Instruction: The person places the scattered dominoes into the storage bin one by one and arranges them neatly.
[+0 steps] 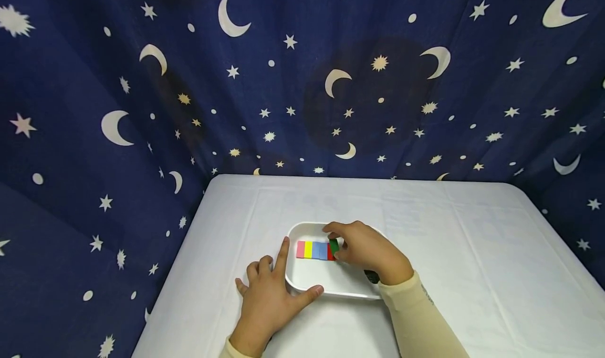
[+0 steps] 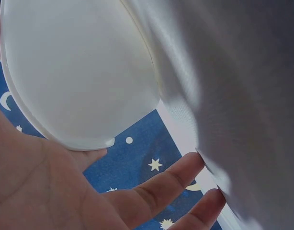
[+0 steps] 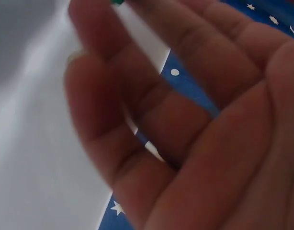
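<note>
A white tray (image 1: 350,287) with rounded corners stands on the table. In its left part lies a row of small flat blocks: a pink block (image 1: 300,249), a yellow block (image 1: 308,250), blue blocks (image 1: 319,250) and a red block (image 1: 331,255). At the row's right end my right hand (image 1: 371,250) pinches a green block (image 1: 334,246), which overlaps the red one. My left hand (image 1: 269,295) is spread at the tray's left front corner, index finger along the left side and thumb by the front edge. In the left wrist view the tray's outer surface (image 2: 80,72) fills the upper left.
A white cloth covers the table (image 1: 472,253). Behind it and on both sides hangs a dark blue curtain (image 1: 302,85) with moons and stars. My right forearm hides the tray's right end, and a small black object (image 1: 372,276) shows under the right wrist.
</note>
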`<action>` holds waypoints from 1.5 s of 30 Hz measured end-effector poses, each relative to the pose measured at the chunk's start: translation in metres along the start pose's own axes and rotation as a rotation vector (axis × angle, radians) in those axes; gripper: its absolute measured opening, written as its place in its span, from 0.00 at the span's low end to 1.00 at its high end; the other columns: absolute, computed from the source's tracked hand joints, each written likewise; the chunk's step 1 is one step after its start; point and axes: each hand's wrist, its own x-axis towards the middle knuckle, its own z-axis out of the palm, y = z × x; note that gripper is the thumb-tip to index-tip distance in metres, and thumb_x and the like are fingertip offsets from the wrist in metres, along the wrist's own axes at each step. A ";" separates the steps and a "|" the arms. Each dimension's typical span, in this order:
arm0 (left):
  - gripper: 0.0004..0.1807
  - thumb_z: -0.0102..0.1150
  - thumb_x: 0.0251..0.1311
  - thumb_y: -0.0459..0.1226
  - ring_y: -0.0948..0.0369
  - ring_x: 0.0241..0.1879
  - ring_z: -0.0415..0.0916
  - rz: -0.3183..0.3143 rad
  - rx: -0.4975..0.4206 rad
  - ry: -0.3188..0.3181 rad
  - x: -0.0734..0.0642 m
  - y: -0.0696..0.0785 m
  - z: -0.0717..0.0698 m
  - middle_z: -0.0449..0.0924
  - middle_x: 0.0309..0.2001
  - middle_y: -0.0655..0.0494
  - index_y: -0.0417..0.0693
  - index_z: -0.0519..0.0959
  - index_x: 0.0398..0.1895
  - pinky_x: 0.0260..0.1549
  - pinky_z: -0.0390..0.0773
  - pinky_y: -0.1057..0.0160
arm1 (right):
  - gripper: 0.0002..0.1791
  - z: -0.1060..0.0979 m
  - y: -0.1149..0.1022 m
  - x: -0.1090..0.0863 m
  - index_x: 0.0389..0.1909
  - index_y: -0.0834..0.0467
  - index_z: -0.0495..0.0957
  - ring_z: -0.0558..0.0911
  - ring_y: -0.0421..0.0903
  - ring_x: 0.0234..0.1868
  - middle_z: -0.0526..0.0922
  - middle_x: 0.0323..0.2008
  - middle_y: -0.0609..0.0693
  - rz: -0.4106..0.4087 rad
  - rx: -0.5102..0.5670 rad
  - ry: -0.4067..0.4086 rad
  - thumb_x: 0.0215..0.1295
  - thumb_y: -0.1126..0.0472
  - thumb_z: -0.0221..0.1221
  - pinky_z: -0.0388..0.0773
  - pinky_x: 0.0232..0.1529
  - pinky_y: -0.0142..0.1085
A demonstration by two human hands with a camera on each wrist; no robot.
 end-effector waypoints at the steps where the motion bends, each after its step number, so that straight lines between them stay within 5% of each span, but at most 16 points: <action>1: 0.70 0.49 0.37 0.90 0.39 0.62 0.66 -0.001 0.000 -0.001 0.000 0.000 0.000 0.74 0.58 0.46 0.77 0.46 0.86 0.51 0.60 0.13 | 0.33 0.000 0.001 0.000 0.66 0.52 0.81 0.81 0.43 0.39 0.89 0.50 0.46 0.015 -0.009 0.000 0.56 0.70 0.69 0.78 0.41 0.39; 12: 0.70 0.50 0.37 0.89 0.38 0.61 0.66 0.000 0.006 0.002 0.000 0.000 0.001 0.75 0.57 0.45 0.77 0.46 0.86 0.50 0.60 0.12 | 0.30 0.003 0.006 -0.001 0.61 0.54 0.83 0.77 0.42 0.35 0.88 0.44 0.45 0.064 -0.047 -0.015 0.56 0.72 0.71 0.77 0.40 0.40; 23: 0.70 0.47 0.37 0.90 0.38 0.61 0.67 0.005 0.011 0.009 0.000 0.000 0.002 0.75 0.58 0.45 0.77 0.46 0.86 0.50 0.61 0.12 | 0.33 0.002 0.005 -0.003 0.65 0.54 0.81 0.83 0.48 0.46 0.89 0.50 0.48 0.088 -0.034 -0.016 0.55 0.72 0.71 0.79 0.49 0.44; 31: 0.70 0.48 0.38 0.90 0.39 0.61 0.66 0.006 0.007 0.008 0.000 0.000 0.002 0.75 0.57 0.45 0.77 0.46 0.86 0.50 0.60 0.12 | 0.31 0.001 0.004 -0.002 0.63 0.54 0.81 0.80 0.43 0.40 0.88 0.36 0.41 0.144 -0.031 -0.046 0.56 0.72 0.68 0.78 0.43 0.41; 45: 0.70 0.48 0.38 0.90 0.38 0.61 0.67 0.007 0.008 0.003 0.000 0.000 0.001 0.75 0.59 0.44 0.77 0.46 0.86 0.50 0.59 0.11 | 0.32 0.000 0.003 -0.004 0.64 0.55 0.81 0.82 0.49 0.48 0.89 0.37 0.40 0.150 -0.014 -0.069 0.56 0.71 0.72 0.79 0.51 0.45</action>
